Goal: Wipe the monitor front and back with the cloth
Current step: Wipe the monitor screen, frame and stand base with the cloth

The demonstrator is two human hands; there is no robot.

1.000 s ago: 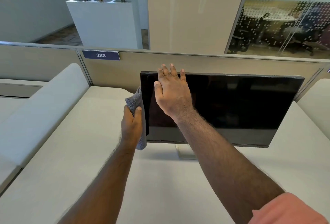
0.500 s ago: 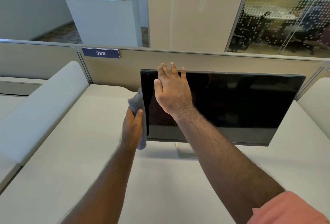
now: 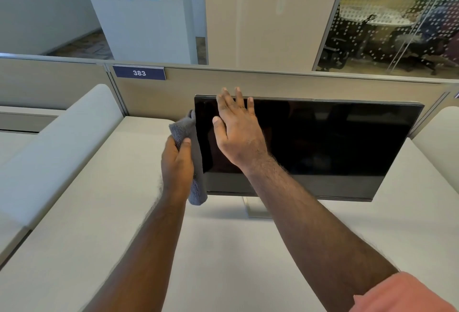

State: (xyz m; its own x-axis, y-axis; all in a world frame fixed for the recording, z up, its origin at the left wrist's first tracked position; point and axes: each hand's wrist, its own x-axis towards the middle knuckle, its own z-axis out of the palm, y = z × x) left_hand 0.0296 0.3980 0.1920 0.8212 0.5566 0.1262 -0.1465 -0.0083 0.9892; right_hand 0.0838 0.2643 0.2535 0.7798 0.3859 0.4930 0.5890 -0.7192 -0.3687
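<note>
Beige cubicle desk carries one black flat monitor; left hand clamps one grey microfibre cloth at its edge, right hand lies flat, fingers apart, on the screen.

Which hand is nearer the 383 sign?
Left. The left hand, holding the cloth, is below the sign, beside the monitor's left edge; the right hand lies flat on the screen, farther right.

view: a single head-worn wide-angle camera, so no second view shares the scene
facing: forward and down over the desk toward the partition at 12 o'clock
nearness: close, with the monitor within arm's reach at frame centre
entry: both forearms come in from 6 o'clock
distortion: straight edges bow near the frame borders
</note>
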